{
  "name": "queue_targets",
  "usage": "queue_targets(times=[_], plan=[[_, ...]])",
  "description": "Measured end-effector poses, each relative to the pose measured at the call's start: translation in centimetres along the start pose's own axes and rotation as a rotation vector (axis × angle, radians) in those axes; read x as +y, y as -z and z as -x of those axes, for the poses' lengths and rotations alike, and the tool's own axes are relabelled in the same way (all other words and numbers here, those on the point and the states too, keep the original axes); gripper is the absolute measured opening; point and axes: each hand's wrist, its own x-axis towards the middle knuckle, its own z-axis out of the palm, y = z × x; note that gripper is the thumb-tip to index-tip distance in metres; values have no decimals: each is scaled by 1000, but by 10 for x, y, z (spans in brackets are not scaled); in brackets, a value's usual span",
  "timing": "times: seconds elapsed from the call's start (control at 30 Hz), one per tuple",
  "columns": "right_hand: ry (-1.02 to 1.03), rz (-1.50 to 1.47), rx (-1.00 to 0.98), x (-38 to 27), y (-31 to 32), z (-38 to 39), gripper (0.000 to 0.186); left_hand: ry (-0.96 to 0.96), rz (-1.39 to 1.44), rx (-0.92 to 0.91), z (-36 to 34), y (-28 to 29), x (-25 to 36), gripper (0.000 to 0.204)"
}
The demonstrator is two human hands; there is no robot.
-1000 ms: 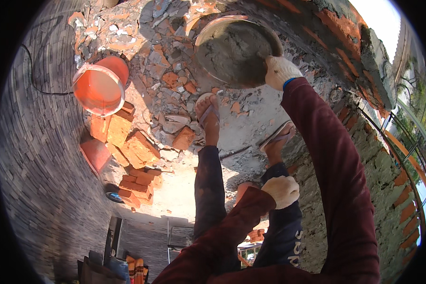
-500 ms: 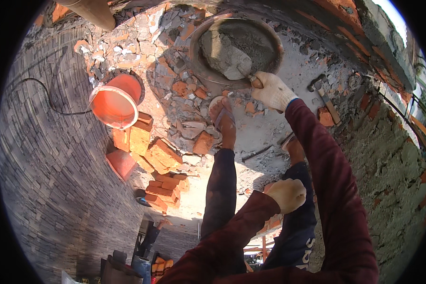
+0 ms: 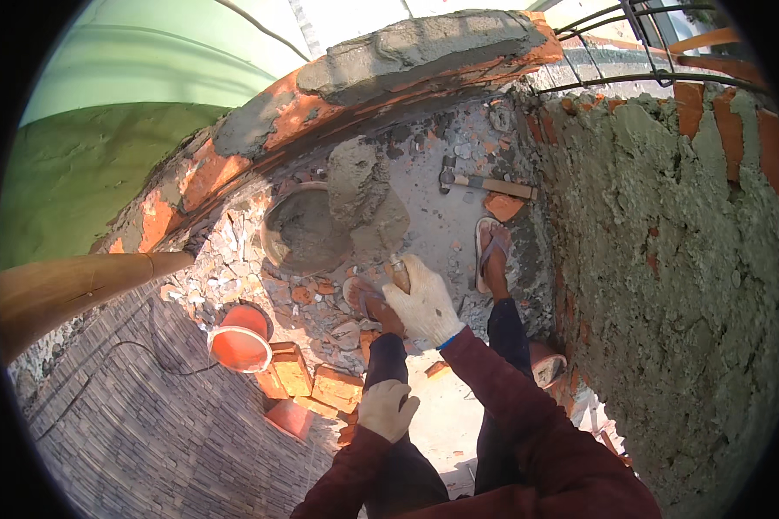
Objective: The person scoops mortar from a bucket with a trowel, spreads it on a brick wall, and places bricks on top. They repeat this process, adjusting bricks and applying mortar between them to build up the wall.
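My right hand (image 3: pixel 424 303), in a cream knitted glove, is closed round the wooden handle of a trowel (image 3: pixel 395 227). A thick heap of wet grey mortar (image 3: pixel 355 177) lies on the trowel's blade. The trowel is raised above the right side of a round basin (image 3: pixel 265 240), hiding part of it. More mortar (image 3: pixel 307 229) shows inside the basin. My left hand (image 3: pixel 389 410), gloved too, is at my left leg near the knee. It holds nothing, and its fingers are loosely bent and apart.
A low brick wall (image 3: pixel 415 56) topped with mortar curves beyond the basin. A hammer (image 3: pixel 489 184) lies by a brick piece (image 3: pixel 503 206). An orange bucket (image 3: pixel 241 339) and bricks (image 3: pixel 337 387) stand left. A mortar-covered wall (image 3: pixel 658 259) rises right; a thick pole (image 3: pixel 86 290) juts in left.
My right hand has lifted the loaded trowel out of the basin and brought it nearer me. My left hand has moved left to my left leg. The view has swung toward the low wall.
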Motion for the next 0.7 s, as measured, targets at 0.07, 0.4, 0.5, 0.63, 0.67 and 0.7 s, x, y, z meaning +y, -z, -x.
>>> queue_targets(times=[0.07, 0.4, 0.5, 0.63, 0.67, 0.7], plan=[[38, -103, 172, -21, 17, -2, 36, -20, -142, -36, 29, 28, 16, 42], [-8, -1080, 285, -126, 147, -103, 22, 5, -307, -14, 26, 28, 4, 45], [57, -1406, 169, -125, 179, -138, 14, 51, -329, -61, 20, 32, 11, 43], [164, -1641, -112, -84, 201, -173, 14, 67, -330, -91, 10, 32, 20, 40], [153, -1549, -120, -87, 198, -157, 17, 68, -319, -85, 10, 29, 19, 39], [102, -1432, -83, -93, 197, -140, 22, 68, -304, -75, 11, 25, 18, 38]])
